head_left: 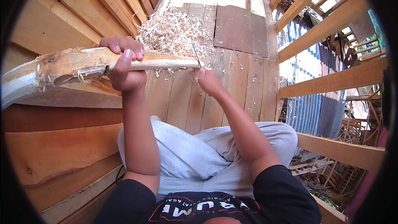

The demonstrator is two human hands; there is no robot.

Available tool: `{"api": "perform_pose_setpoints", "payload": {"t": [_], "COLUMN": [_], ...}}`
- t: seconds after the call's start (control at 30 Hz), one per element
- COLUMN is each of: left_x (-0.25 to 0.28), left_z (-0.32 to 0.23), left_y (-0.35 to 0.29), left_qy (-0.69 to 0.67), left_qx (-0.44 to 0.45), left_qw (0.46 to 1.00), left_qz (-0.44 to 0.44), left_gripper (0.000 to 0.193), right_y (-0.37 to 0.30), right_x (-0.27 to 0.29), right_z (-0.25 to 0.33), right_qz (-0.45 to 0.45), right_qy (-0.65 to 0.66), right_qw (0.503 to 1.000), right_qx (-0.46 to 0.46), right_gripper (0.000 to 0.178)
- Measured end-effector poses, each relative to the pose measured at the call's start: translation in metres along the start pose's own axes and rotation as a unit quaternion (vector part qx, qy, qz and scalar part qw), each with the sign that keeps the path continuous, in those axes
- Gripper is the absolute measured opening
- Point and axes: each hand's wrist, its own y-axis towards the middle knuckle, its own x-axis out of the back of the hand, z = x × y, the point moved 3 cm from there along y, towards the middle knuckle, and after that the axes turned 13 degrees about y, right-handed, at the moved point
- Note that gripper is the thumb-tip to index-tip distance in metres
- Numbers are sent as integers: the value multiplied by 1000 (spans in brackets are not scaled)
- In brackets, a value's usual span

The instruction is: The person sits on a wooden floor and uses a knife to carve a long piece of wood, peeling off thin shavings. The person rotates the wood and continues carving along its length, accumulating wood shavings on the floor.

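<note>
A long, curved branch (pixel 166 63), partly stripped to pale wood, stretches from the far left to the middle. Rough bark and frayed fibres cling to its thicker left part. My left hand (pixel 127 72) is closed around it, fingers over the top and thumb on the near side. At the branch's narrow right end, my right hand (pixel 210 83) is closed on a knife. Its thin dark blade (pixel 196 54) points away from me across the tip of the wood. My fingers hide the knife's handle.
A heap of curled wood shavings (pixel 176 33) lies on the plank floor (pixel 240 74) beyond the branch. Stacked boards (pixel 62 149) line the left side. Wooden rails (pixel 331 79) run along the right, with corrugated metal sheets (pixel 309 108) below. My crossed legs (pixel 186 145) are close in front.
</note>
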Motion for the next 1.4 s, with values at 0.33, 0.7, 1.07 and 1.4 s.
{"api": "perform_pose_setpoints", "payload": {"t": [0.33, 0.7, 1.07, 1.4], "left_x": [4, -10, -10, 3], "left_z": [-2, 4, 0, 3], "left_y": [-5, -8, -8, -8], "left_qy": [37, 87, 130, 105], "left_qx": [27, 13, 30, 58], "left_qw": [991, 980, 973, 973], "left_qz": [-123, -178, -187, -198], "left_gripper": [21, 24, 17, 17], "right_y": [-27, -17, -24, -58], "right_x": [-12, 4, -5, -10], "right_z": [40, 23, 35, 78], "right_qz": [-1, -59, -16, 18], "right_qy": [76, 18, 62, 92], "right_qw": [989, 990, 989, 968], "right_qx": [128, 125, 130, 233], "right_gripper": [47, 43, 42, 37]}}
